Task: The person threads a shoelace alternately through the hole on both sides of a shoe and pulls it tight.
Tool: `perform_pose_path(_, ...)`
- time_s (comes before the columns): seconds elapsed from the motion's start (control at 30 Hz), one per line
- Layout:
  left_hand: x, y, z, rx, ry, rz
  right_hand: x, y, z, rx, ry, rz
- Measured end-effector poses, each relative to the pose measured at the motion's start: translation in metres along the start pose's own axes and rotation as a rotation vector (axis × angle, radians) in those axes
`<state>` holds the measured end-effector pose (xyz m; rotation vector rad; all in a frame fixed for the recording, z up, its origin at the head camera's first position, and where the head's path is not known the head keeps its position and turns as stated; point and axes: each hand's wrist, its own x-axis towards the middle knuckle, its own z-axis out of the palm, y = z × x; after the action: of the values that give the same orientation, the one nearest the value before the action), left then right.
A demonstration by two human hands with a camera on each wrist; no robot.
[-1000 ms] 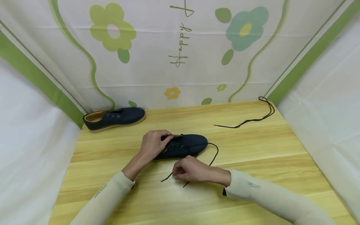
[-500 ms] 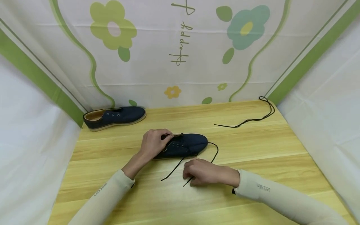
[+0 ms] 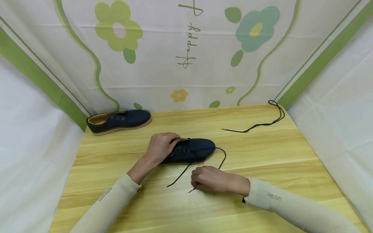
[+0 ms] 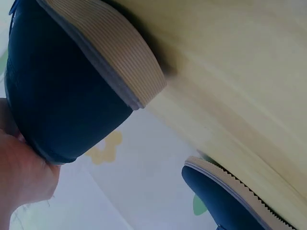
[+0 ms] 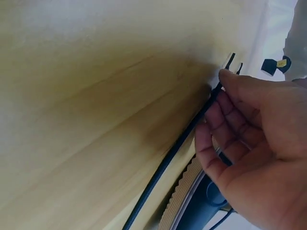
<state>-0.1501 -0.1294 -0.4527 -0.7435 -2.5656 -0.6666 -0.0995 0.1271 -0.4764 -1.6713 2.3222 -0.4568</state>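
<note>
Under left hand [image 3: 158,148], navy shoe [image 3: 201,149], partly hidden from above

Head cam: looks fwd + down from above, farthest back, takes in most of wood-grain tabletop [image 3: 256,142] + floral cloth [image 3: 151,71] behind. L wrist: v. close to heel of near navy shoe [image 4: 67,81], faces far navy shoe [image 4: 223,194] + cloth, rolled hard, w/ tabletop upper rt. R wrist: v. close on right hand [image 5: 261,143] + black shoelace [image 5: 165,163], also tilted. Shared: head/L wrist, both shoes + left hand [image 4: 24,175]; head/R wrist, right hand, shoelace, near navy shoe.
</note>
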Motion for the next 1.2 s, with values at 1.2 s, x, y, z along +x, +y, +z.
perform_pose_path(1.2, -0.004, -0.005, 0.009, 0.059, 0.065, 0.276, 0.028, 0.068, -0.116, 0.036, 0.318, 0.176)
